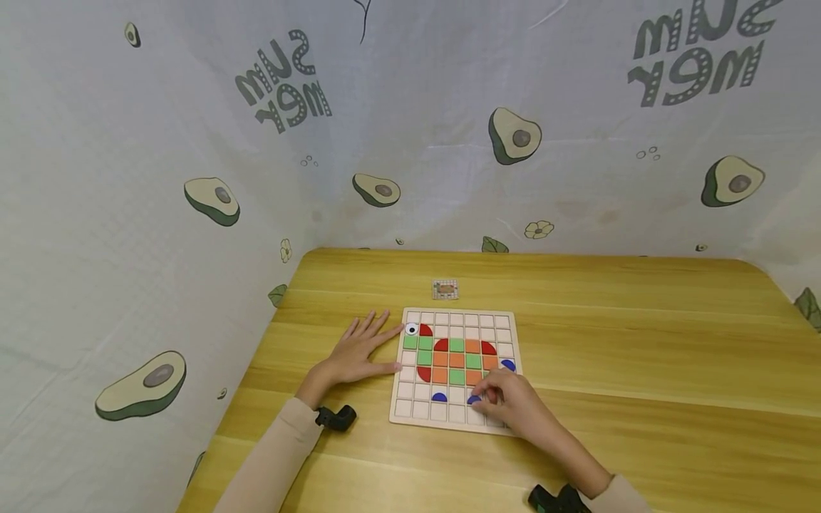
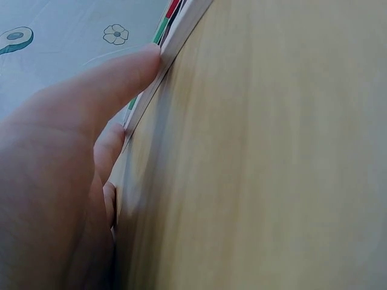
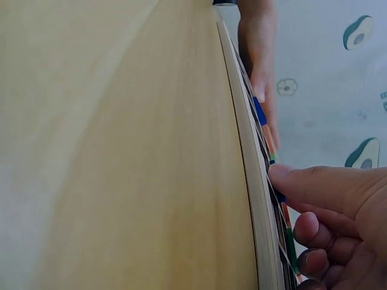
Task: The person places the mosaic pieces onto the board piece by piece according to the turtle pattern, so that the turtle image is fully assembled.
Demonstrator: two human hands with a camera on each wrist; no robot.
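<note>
A pale wooden grid board (image 1: 405, 390) lies on the table, with green, orange and red pieces and a round eye piece (image 1: 412, 329) set in its cells. My left hand (image 1: 355, 355) lies with fingers spread at the board's left side; in the left wrist view the thumb (image 2: 130, 75) touches the board's edge. With thumb and forefinger, my right hand (image 1: 522, 407) pinches a blue half-circle piece (image 1: 473, 400) in the lower part of the grid. Another blue half-circle (image 1: 439, 397) sits to its left, and a third blue piece (image 1: 508, 365) is near the right edge.
A small picture card (image 1: 445, 288) lies on the wooden table (image 1: 641, 342) beyond the board. A white curtain (image 1: 436, 235) printed with avocados hangs behind and to the left of the table. Each wrist wears a black camera (image 1: 336, 418).
</note>
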